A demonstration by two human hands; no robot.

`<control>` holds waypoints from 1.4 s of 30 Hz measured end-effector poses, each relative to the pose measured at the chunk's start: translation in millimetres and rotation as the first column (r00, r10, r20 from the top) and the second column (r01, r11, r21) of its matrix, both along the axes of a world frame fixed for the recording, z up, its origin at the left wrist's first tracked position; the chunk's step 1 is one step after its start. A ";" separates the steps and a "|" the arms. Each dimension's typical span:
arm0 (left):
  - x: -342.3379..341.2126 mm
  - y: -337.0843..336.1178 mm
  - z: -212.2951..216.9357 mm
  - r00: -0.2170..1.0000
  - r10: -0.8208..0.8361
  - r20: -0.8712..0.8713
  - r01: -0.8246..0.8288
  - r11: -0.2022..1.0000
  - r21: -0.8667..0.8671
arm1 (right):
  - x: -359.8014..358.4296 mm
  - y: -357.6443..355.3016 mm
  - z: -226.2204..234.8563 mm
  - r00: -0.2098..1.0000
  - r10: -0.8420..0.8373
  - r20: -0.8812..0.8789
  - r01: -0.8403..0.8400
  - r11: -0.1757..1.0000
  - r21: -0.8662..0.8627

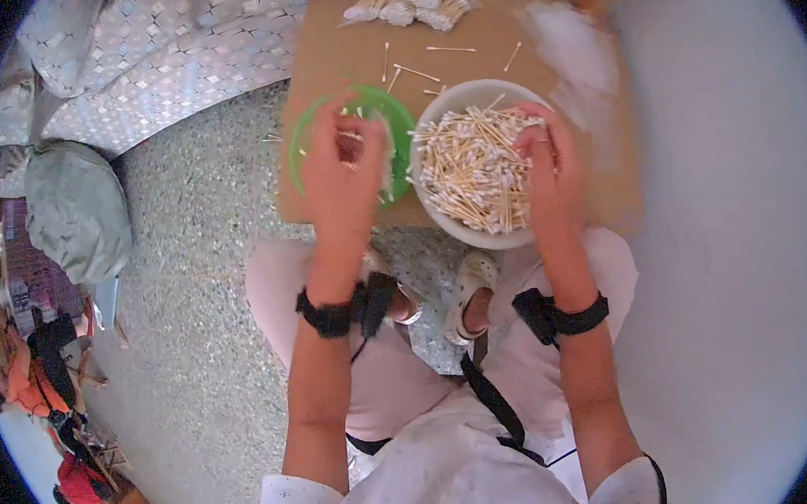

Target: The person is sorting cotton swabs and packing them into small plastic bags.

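Left hand (344, 176) raised over green plate (351, 151), pinching a small bunch of cotton swabs (385, 153); right hand (545, 168) dipped into white bowl (479, 236) of swabs (grip unclear). Both on low bench (461, 26).

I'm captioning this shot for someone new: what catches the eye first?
A white bowl heaped with cotton swabs sits at centre on a brown board, the right hand at its rim. Beside it, the left hand hovers over a green plate; bundled swabs lie at the board's far edge.
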State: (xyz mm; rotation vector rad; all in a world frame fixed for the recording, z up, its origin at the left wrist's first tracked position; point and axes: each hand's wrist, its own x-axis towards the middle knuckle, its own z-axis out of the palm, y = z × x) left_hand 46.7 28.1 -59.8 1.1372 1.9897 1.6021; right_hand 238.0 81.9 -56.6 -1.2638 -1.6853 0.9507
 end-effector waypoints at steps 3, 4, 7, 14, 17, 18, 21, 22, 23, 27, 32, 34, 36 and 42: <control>7.0 -16.4 18.8 0.994 -0.108 0.000 0.108 0.994 -0.036 | 9.1 8.0 1.7 0.997 -0.065 0.036 0.063 0.996 0.059; 3.8 -15.9 18.8 0.995 -0.103 0.010 0.103 0.994 -0.045 | 14.0 10.5 0.4 0.999 -0.037 0.020 0.035 0.995 0.088; -3.3 -18.2 18.4 0.989 -0.144 0.043 0.147 0.986 -0.075 | 36.0 16.9 9.0 0.991 0.048 0.121 -0.065 0.988 0.141; -31.3 -0.8 11.4 0.970 -0.162 -0.181 0.147 0.985 -0.092 | 51.1 25.9 16.9 0.968 0.007 0.252 -0.083 0.952 0.293; -36.1 1.1 6.7 0.982 -0.149 -0.119 0.144 0.988 -0.052 | 39.4 27.0 24.1 0.993 0.037 0.113 -0.058 0.982 0.182; -38.2 2.4 4.6 0.983 -0.150 -0.104 0.145 0.988 -0.055 | 36.7 25.6 25.0 0.993 0.036 0.109 -0.055 0.982 0.179; -35.2 0.6 4.3 0.983 -0.125 -0.137 0.110 0.988 -0.107 | 31.2 17.3 26.6 0.994 0.089 0.064 -0.100 0.977 0.189; -32.7 -1.1 6.2 0.978 -0.099 -0.182 0.072 0.986 -0.151 | 29.9 13.2 26.8 0.989 0.105 0.102 -0.129 0.955 0.268; -28.3 -2.2 8.4 0.977 -0.102 -0.187 0.073 0.985 -0.155 | 28.3 9.3 27.0 0.983 0.117 0.142 -0.160 0.925 0.345; -15.4 -2.3 13.4 0.948 -0.124 -0.292 0.093 0.989 -0.118 | 16.7 1.6 28.0 0.989 0.136 0.063 -0.148 0.959 0.243; -16.3 7.8 9.0 0.931 -0.093 -0.354 0.068 0.994 -0.083 | -2.3 -3.9 27.0 0.965 0.256 -0.056 -0.249 0.962 0.113; -22.6 10.9 5.3 0.882 -0.079 -0.465 0.016 0.990 -0.139 | -14.0 -9.2 31.1 0.966 0.256 0.026 -0.257 0.958 0.126; -22.8 7.6 2.0 0.878 -0.095 -0.469 0.000 0.980 -0.198 | -24.2 -13.5 33.6 0.962 0.248 0.111 -0.263 0.954 0.143; -40.5 9.4 4.3 0.921 -0.185 -0.344 0.092 0.959 -0.268 | -43.1 -14.5 17.9 0.961 0.258 0.104 -0.276 0.925 0.260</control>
